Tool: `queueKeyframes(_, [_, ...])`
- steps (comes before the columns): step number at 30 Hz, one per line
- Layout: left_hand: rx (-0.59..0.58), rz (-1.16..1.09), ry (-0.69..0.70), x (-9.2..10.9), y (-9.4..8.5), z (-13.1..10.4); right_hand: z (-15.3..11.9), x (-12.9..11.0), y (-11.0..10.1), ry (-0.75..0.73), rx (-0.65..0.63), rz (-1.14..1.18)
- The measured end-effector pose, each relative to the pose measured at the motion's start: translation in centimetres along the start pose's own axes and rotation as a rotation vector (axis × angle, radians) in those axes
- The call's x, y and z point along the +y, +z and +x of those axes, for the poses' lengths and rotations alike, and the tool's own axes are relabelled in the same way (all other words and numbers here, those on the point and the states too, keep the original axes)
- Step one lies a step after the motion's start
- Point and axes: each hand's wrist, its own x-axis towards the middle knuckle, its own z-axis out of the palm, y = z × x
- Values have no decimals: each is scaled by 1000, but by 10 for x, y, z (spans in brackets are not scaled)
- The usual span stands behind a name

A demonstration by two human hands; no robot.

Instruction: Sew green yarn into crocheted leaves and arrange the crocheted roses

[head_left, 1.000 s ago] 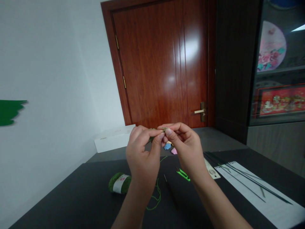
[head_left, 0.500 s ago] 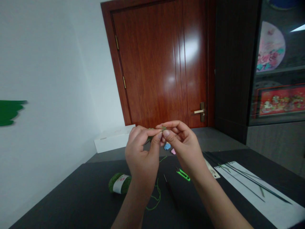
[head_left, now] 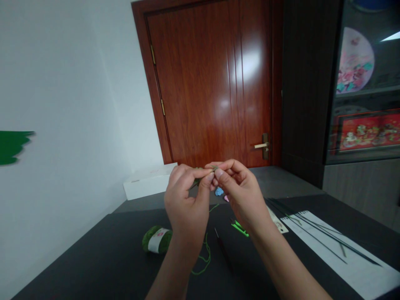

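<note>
My left hand [head_left: 189, 200] and my right hand [head_left: 242, 189] meet above the table, fingertips nearly touching. Between them they pinch a small green yarn piece [head_left: 215, 168]; part of it shows behind my left fingers, and the rest is hidden. Below my left hand lies a green yarn ball [head_left: 158, 240] with a white label. A loose green strand [head_left: 208, 254] curls on the table near a thin dark crochet hook [head_left: 222, 248]. Bright green snips [head_left: 240, 228] rest beside my right forearm.
A white box [head_left: 150, 182] stands at the back left of the black table mat [head_left: 125, 250]. Small blue [head_left: 219, 191] and pink pieces lie behind my hands. On the right, dark green stems cross a white paper sheet [head_left: 337, 250].
My right hand has shifted very slightly left, its fingertips closer over the green yarn piece. My left hand stays almost in place.
</note>
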Motion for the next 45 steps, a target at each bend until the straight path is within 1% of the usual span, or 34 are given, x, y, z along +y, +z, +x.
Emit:
queueKeyframes(5, [-3,3,2,0,0,0,0,-1,0,-20,-5,-25])
queueKeyframes(11, [-6,-2,9,1,0,1,0,-4,0,-34,3,-115])
queueKeyframes(20, [-15,2,11,0,-1,0,1,-4,0,-50,-6,-116])
queueKeyframes(25, [-19,-4,-19,-1,-1,0,1,-6,1,-30,-5,-157])
queueKeyframes(32, [-23,-32,-45,-1,-1,0,-2,-9,3,-124,24,-249])
queueKeyframes(38, [-33,13,-12,0,-2,2,-4,-5,0,-207,44,-341])
queueKeyframes(42, [-48,29,8,1,-3,2,-4,-4,0,-216,54,-342])
queueKeyframes(45, [-47,27,20,1,-3,2,-3,-7,2,-192,45,-326])
